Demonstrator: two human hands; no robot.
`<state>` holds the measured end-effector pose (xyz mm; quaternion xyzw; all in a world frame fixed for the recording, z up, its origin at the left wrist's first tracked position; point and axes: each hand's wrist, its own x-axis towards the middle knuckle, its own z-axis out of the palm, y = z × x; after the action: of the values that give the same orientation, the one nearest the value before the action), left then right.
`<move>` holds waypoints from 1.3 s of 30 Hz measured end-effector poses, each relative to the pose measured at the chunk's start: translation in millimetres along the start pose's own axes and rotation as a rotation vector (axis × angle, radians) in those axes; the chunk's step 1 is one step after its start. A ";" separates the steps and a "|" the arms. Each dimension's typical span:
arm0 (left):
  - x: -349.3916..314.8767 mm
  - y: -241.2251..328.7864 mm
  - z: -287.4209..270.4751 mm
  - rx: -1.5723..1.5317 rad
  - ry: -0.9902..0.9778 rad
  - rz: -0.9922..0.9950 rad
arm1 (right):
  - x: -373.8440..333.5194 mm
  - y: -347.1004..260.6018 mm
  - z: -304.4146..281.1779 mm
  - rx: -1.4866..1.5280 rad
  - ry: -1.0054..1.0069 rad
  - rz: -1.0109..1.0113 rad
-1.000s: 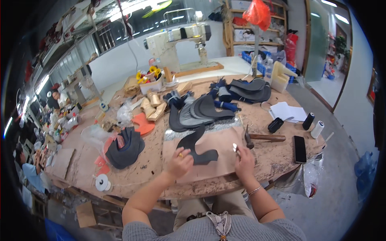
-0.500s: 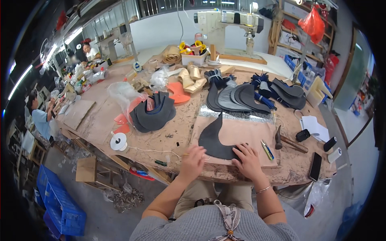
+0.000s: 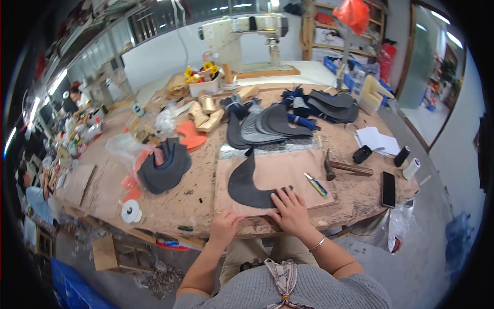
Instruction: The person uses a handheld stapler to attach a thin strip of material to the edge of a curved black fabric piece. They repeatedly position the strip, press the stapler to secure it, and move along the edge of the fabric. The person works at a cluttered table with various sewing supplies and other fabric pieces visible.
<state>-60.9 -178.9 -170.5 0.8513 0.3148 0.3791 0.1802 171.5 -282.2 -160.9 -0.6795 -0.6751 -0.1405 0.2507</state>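
Observation:
A dark grey, curved, hook-shaped cut piece lies flat on a pinkish board in front of me. My right hand rests on the piece's right end, fingers spread flat and thumb pointing left. Just off the piece's lower left edge, my left hand is closed in a pinch by the table's front edge. Whatever is between its fingertips is too small to make out. A craft knife and a wooden-handled hammer lie to the right.
Stacks of similar dark pieces stand left and at the back. A white spool sits at the front left. A black phone, thread cones and papers lie right. Behind stands a sewing machine.
The view has turned to the right. My left hand has drawn away from the dark piece's edge toward the table's front, its fingers now pinched. My right hand stays on the piece.

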 end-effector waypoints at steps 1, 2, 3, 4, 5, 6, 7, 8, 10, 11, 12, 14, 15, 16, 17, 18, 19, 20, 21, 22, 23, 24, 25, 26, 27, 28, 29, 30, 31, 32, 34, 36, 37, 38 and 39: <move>-0.3 -3.5 -5.5 0.006 -0.009 -0.014 | -0.7 -0.9 1.2 0.002 0.003 0.000; 2.0 -6.1 -8.6 -0.007 0.008 -0.071 | -1.4 -1.0 3.4 0.006 0.005 -0.003; 4.8 -8.2 -11.3 -0.017 0.026 -0.130 | -1.5 0.8 4.1 0.012 0.007 -0.008; 3.2 -9.6 -14.5 -0.020 0.048 -0.204 | -0.8 0.8 5.3 0.009 0.000 -0.008; 5.1 -5.1 -15.3 -0.026 0.073 -0.174 | 0.3 -0.3 6.0 0.008 0.001 -0.002; 12.9 3.3 -10.6 -0.028 0.100 -0.146 | 0.5 0.8 4.7 0.009 0.001 0.001; 18.5 11.0 -7.1 -0.025 0.124 -0.121 | -0.3 0.9 4.7 0.017 -0.001 0.004; 22.2 17.3 -2.8 0.031 0.112 -0.104 | -1.4 1.0 4.0 0.032 0.002 0.014; 29.0 24.2 6.5 0.134 0.088 -0.060 | -3.4 3.4 2.8 0.042 -0.003 0.015; 26.4 20.1 7.5 0.116 0.070 -0.094 | -3.2 3.9 2.4 0.045 -0.003 0.016; 23.8 13.4 9.6 0.097 0.053 -0.127 | -3.4 2.7 2.1 0.056 -0.008 0.015; 20.7 3.4 11.8 0.120 0.024 -0.139 | -3.5 2.7 1.7 0.060 -0.002 0.013; 18.4 -1.3 11.2 0.164 0.016 -0.121 | -3.3 2.2 1.9 0.060 0.002 0.014; 17.4 -3.9 10.0 0.206 0.005 -0.099 | -3.1 2.1 2.0 0.060 0.005 0.014; 17.0 -5.4 7.7 0.207 0.008 -0.092 | -3.1 2.0 1.9 0.058 0.008 0.016; 16.9 -7.2 4.9 0.207 0.010 -0.083 | -3.6 1.9 1.6 0.054 0.011 0.020; 18.1 -8.3 1.8 0.204 0.011 -0.070 | -3.7 1.7 0.9 0.062 0.001 0.009; 21.6 -10.6 -2.8 0.050 0.113 -0.137 | -3.1 2.4 1.0 0.064 -0.004 0.004; 24.9 -11.8 -10.2 -0.106 0.209 -0.202 | -2.6 2.9 0.9 0.065 -0.010 0.002; 29.6 -9.3 -14.6 -0.263 0.300 -0.269 | -1.4 1.7 1.6 0.047 -0.013 0.001; 39.7 7.5 -19.5 -0.348 0.316 -0.246 | -2.5 2.0 1.8 0.056 -0.012 0.008; 54.0 27.3 -25.7 -0.433 0.329 -0.224 | -2.4 3.6 1.8 0.064 -0.010 0.017; 68.2 49.0 -30.8 -0.522 0.345 -0.215 | -2.5 3.4 -0.2 0.073 -0.019 0.021; 85.5 71.6 -21.5 -0.451 0.289 -0.107 | 0.1 0.3 -7.6 0.084 0.026 0.024; 98.3 76.5 -1.0 -0.422 0.206 0.004 | 0.1 5.1 -10.7 0.219 0.041 0.060; 106.8 74.2 22.5 -0.383 0.128 0.117 | 0.2 12.1 -10.6 0.359 0.061 0.090; 111.2 69.8 42.8 -0.337 0.041 0.150 | 3.0 21.1 -9.3 0.504 0.081 0.110; 111.4 56.9 65.7 -0.260 -0.159 0.068 | 6.8 43.0 -6.8 0.514 0.235 0.174; 109.9 41.8 86.2 -0.242 -0.187 0.125 | 15.0 66.8 -16.2 0.368 0.371 0.205; 104.8 40.0 98.0 -0.154 -0.180 0.096 | 20.2 93.4 -27.6 0.212 0.504 0.248; 97.4 44.2 106.9 -0.068 -0.176 0.083 | 19.8 149.0 -27.7 0.059 0.482 0.507; 90.0 48.6 102.6 -0.070 -0.182 0.102 | 19.2 182.3 -27.5 0.064 0.210 0.629; 83.6 52.9 97.9 -0.100 -0.198 0.092 | 19.4 194.6 -28.2 0.070 0.074 0.686; 77.5 55.8 89.8 -0.123 -0.210 0.081 | 23.0 201.5 -27.9 0.062 -0.001 0.730; 75.6 57.6 85.8 -0.146 -0.222 0.070 | 27.6 208.3 -29.7 0.056 -0.049 0.742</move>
<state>66.1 -176.3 -154.4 0.8831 0.2348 0.3103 0.2620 383.0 -266.9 -153.0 -0.8739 -0.3924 -0.0052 0.2868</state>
